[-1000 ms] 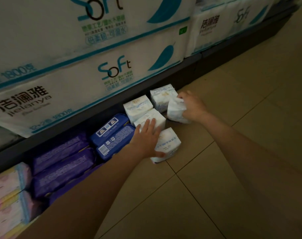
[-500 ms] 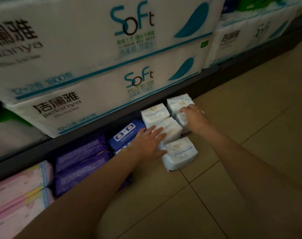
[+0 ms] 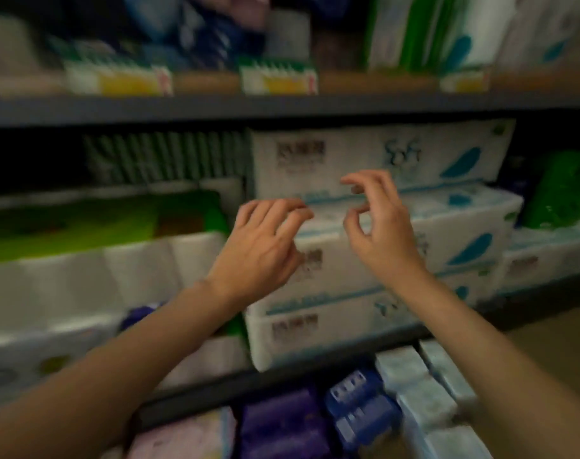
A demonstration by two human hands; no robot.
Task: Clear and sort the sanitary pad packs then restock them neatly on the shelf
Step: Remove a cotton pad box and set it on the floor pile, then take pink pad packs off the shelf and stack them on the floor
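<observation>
The view is blurred by motion. Sanitary pad packs lie in rows on the floor at the foot of the shelf: white packs [image 3: 424,392] on the right, blue packs [image 3: 358,405] beside them, purple packs [image 3: 282,422] further left, and pink packs [image 3: 186,438] at the bottom left. My left hand [image 3: 262,250] and my right hand [image 3: 378,223] are raised in the air in front of the tissue bales, fingers loosely curled, holding nothing. Both hands are well above the packs.
Large white tissue bales [image 3: 364,246] with teal print fill the lower shelf. A dark shelf board [image 3: 282,109] runs above them, with price tags [image 3: 278,77] and more goods on top. Green packs [image 3: 83,223] sit at the left. Tiled floor [image 3: 553,356] shows at the right.
Both hands have let go of the white packs on the floor and risen to the level of the tissue bales. The camera has tilted up toward the shelves.
</observation>
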